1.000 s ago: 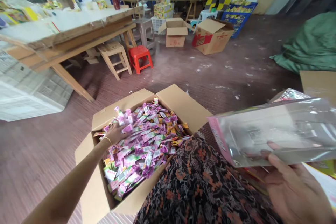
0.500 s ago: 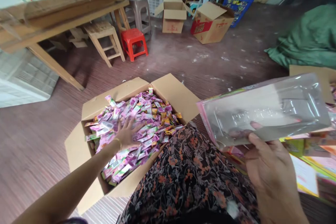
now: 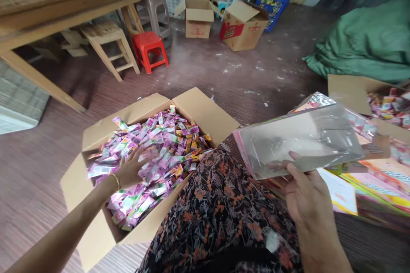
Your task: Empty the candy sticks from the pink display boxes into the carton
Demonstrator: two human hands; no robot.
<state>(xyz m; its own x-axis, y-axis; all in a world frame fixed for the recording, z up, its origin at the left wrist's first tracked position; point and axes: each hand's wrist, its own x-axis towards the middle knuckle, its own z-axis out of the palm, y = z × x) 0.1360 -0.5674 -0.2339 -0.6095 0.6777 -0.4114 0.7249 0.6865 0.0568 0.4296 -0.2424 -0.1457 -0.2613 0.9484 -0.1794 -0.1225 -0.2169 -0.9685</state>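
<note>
My left hand [image 3: 132, 169], with a bracelet at the wrist, lies over a heap of small pink-purple packets [image 3: 166, 136]. Its fingers are spread and slightly blurred, and nothing shows held in them. The packets, some of them orange, fill an open cardboard box [image 3: 209, 113] in front of me, its flaps folded outward. In my right hand [image 3: 309, 192] is a long display box [image 3: 288, 140] with a clear plastic face, tilted over my lap. The thumb presses on the near edge, and fingers show through the plastic. No packets can be seen inside it.
Colourful printed boxes [image 3: 384, 179] lie at my right, near another open carton [image 3: 347, 91] with packets. Behind them slumps a green sack [image 3: 368, 42]. A red stool [image 3: 150, 49], a wooden stool [image 3: 107, 42] and a table [image 3: 70, 13] stand at the left; two cartons [image 3: 245, 30] sit farther back.
The view has swung a little to the right. My left hand has shifted back slightly among the packets, fingers still spread. My right hand still holds the display box, now turned somewhat.
</note>
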